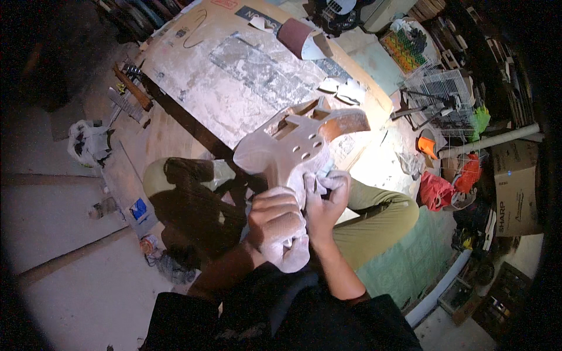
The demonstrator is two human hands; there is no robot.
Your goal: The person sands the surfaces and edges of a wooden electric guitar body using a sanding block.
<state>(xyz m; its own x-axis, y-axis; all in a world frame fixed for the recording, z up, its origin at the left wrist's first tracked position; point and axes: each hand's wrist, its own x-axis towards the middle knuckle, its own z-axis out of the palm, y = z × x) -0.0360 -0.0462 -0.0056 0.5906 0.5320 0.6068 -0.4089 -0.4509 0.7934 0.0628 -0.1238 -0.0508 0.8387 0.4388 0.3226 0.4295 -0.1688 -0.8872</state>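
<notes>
A pale, dust-coated electric guitar body [257, 151] is held up over my lap, tilted, with its routed cavities and several round holes facing up. My left hand [274, 215] is closed around the narrow near end of it, fingers wrapped over the top. Close beside, my right hand [328, 196] presses against the body's right edge with curled, dusty fingers. Something small and pale seems pinched in them, but what it is stays hidden. Bare brown wood shows on the far right horn [346, 126] of the body.
A dusty cardboard sheet [193, 88] lies ahead on the floor, with a reddish-brown sandpaper sheet [297, 38] and torn pale pieces [343, 91] on it. To the right are a wire rack [448, 96], a red bag [436, 191] and a cardboard box [515, 190]. A crumpled plastic bag [88, 143] sits left.
</notes>
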